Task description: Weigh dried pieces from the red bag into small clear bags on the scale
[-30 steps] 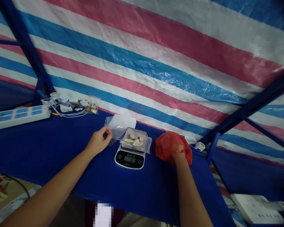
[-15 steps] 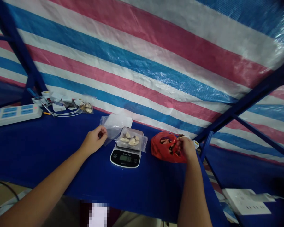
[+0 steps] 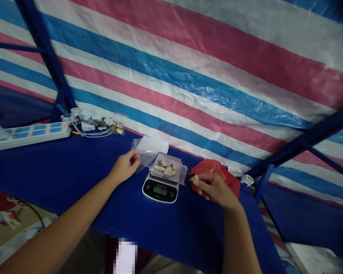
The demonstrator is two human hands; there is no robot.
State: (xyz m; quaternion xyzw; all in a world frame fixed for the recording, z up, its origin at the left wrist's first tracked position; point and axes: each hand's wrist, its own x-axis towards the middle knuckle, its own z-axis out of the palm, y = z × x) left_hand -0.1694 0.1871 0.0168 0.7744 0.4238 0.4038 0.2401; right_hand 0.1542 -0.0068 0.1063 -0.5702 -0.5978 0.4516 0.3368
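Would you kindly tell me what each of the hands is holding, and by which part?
The left hand pinches the near edge of a clear plastic bag. The right hand holds a small pale piece at its fingertips.

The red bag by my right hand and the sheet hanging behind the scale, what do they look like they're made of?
Red bag: thin plastic film by its look; it crumples softly and shines a little. Backdrop sheet: probably woven plastic tarpaulin; a fine weave shows in glossy red, white and blue stripes. Scale: seemingly glossy black plastic at the front.
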